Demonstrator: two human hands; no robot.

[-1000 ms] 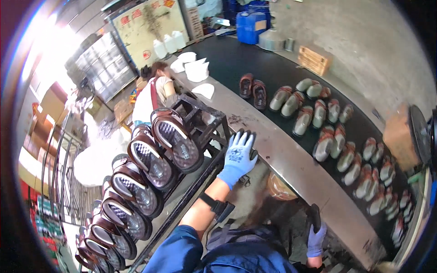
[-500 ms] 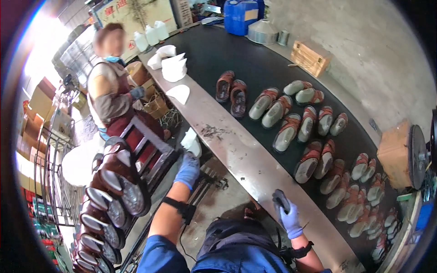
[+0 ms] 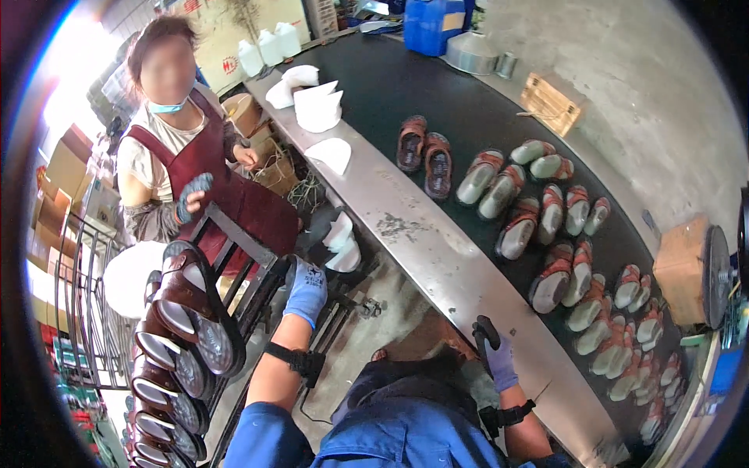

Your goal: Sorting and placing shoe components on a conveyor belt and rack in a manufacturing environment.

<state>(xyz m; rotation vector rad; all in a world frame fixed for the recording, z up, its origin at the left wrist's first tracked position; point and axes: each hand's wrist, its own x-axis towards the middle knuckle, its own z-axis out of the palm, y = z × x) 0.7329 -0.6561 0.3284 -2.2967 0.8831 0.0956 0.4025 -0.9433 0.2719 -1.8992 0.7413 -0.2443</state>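
My left hand [image 3: 304,295], in a blue glove with dark fingers, is closed at the corner of a dark metal shoe rack [image 3: 253,243]. Its fingertips are partly hidden beside the bar. Brown shoes [image 3: 211,335] with pale insides hang in a column on the rack, to the left of that hand. My right hand [image 3: 497,355], gloved the same way, hovers over the metal edge strip [image 3: 437,249] of a black-topped table [image 3: 359,86]. Its dark fingers are loosely bent, and I see nothing held in them.
Several pairs of reddish-brown sandals [image 3: 503,187] stand on the table. Curved white pieces [image 3: 320,109] lie at its far left end. A co-worker in a maroon apron [image 3: 257,210] stands beyond the rack. A wooden box [image 3: 550,101] and a blue jug [image 3: 429,27] sit along the wall.
My left hand has moved left to the rack's corner. The co-worker has stepped nearer and turned toward the rack, one gloved hand beside it. My right hand has shifted only slightly.
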